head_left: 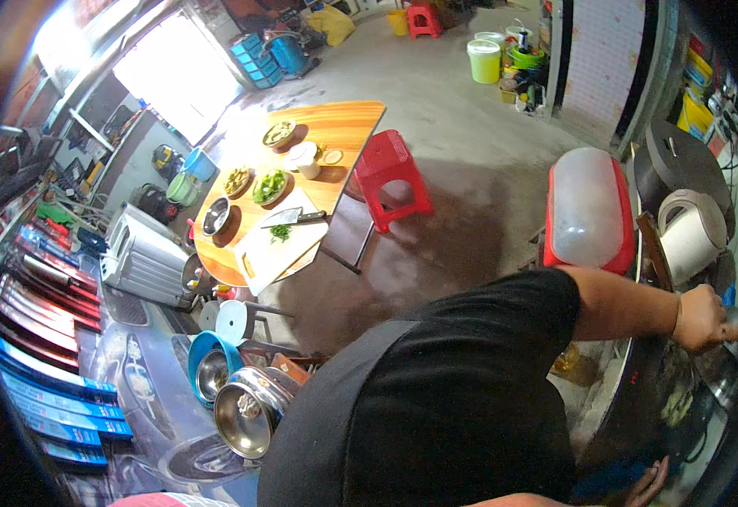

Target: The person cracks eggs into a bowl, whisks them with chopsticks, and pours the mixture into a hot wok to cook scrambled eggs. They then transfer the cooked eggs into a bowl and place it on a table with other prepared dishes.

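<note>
My left hand reaches right from a black sleeve, fingers curled beside a shiny steel vessel or lid; what they grip is unclear. Below that is a dark cooking area with a pale greenish mass. My right hand shows at the lower edge, fingers apart and fairly straight. A cream electric kettle stands beyond my left hand, beside a red container with a clear lid.
A wooden table holds bowls, a cutting board and a knife. A red stool stands beside it. Metal basins sit at lower left near boxes. Buckets stand by the far doorway.
</note>
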`<state>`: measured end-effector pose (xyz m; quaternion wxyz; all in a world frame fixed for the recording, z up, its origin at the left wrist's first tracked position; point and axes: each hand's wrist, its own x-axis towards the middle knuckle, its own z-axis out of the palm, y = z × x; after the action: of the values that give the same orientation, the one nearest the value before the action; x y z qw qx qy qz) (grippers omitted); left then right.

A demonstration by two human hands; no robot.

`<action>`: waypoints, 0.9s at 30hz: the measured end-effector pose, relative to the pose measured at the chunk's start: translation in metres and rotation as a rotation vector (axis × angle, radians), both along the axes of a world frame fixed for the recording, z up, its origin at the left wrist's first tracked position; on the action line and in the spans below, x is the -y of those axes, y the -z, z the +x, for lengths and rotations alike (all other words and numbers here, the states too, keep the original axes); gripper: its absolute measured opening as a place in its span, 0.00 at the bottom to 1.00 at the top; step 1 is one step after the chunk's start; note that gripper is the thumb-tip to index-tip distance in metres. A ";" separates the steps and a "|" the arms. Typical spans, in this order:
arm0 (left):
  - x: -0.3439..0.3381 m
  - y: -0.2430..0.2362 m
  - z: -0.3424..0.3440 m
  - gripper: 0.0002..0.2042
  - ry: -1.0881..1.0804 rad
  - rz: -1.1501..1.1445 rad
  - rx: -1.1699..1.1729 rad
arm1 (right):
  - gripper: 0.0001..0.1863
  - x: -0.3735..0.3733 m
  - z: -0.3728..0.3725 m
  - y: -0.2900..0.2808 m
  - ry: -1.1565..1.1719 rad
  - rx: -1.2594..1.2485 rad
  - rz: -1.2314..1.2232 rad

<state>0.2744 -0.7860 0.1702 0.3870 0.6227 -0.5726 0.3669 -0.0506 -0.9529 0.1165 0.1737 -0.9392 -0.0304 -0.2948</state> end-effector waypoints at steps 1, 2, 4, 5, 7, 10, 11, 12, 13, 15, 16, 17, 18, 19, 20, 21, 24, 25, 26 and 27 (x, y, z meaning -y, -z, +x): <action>0.000 0.008 -0.001 0.29 0.011 -0.020 -0.157 | 0.16 0.003 0.001 0.007 -0.047 -0.056 0.058; 0.003 0.016 -0.002 0.29 -0.020 -0.070 -0.382 | 0.17 0.005 0.000 0.014 -0.092 -0.116 0.115; 0.011 0.031 -0.001 0.29 -0.068 -0.204 -0.815 | 0.21 -0.002 0.000 0.033 0.202 -0.282 0.490; 0.012 0.037 0.006 0.26 -0.068 -0.249 -0.928 | 0.23 -0.009 0.002 0.041 0.245 -0.303 0.515; 0.011 0.050 0.021 0.22 -0.017 -0.339 -1.279 | 0.26 -0.029 -0.002 0.045 0.103 -0.244 0.432; -0.008 0.061 0.043 0.20 0.478 -0.612 -1.689 | 0.24 -0.078 0.001 0.037 0.275 -0.269 0.514; -0.022 0.067 0.044 0.18 0.487 -0.593 -1.808 | 0.22 -0.097 0.005 0.031 0.265 -0.246 0.502; -0.036 0.067 0.046 0.17 0.569 -0.643 -1.754 | 0.21 -0.117 0.008 0.025 0.234 -0.239 0.549; -0.056 0.069 0.049 0.16 0.583 -0.671 -1.683 | 0.20 -0.133 0.015 0.019 0.203 -0.233 0.595; -0.098 0.067 0.055 0.15 0.463 -0.670 -1.663 | 0.18 -0.159 0.034 0.010 0.027 -0.203 0.646; -0.124 0.066 0.060 0.15 0.444 -0.660 -1.713 | 0.17 -0.173 0.043 0.009 -0.064 -0.190 0.673; -0.153 0.067 0.062 0.15 0.469 -0.696 -1.648 | 0.16 -0.188 0.059 0.013 -0.120 -0.146 0.795; -0.181 0.065 0.066 0.15 0.447 -0.718 -1.585 | 0.17 -0.203 0.072 0.013 -0.145 -0.191 0.781; -0.213 0.067 0.069 0.15 0.380 -0.695 -1.619 | 0.17 -0.222 0.085 0.017 -0.148 -0.219 0.808; -0.252 0.073 0.068 0.15 0.273 -0.662 -1.668 | 0.17 -0.243 0.100 0.019 -0.151 -0.249 0.832; -0.286 0.075 0.069 0.15 0.225 -0.660 -1.679 | 0.20 -0.260 0.118 0.013 -0.279 -0.362 0.789; -0.378 0.083 0.065 0.15 0.124 -0.872 -1.628 | 0.22 -0.341 0.174 0.019 -0.253 -0.503 0.752; -0.409 0.089 0.061 0.15 0.056 -0.883 -1.661 | 0.23 -0.369 0.192 0.022 -0.303 -0.538 0.798; -0.439 0.095 0.057 0.16 -0.026 -0.892 -1.679 | 0.24 -0.396 0.211 0.026 -0.286 -0.618 0.851; -0.467 0.100 0.055 0.17 -0.031 -0.926 -1.688 | 0.26 -0.424 0.226 0.031 -0.317 -0.645 0.895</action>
<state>0.3293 -0.3187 0.0701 0.8740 0.4744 0.1044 -0.0072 0.1753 -0.5294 0.0854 0.5971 -0.8004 0.0115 0.0522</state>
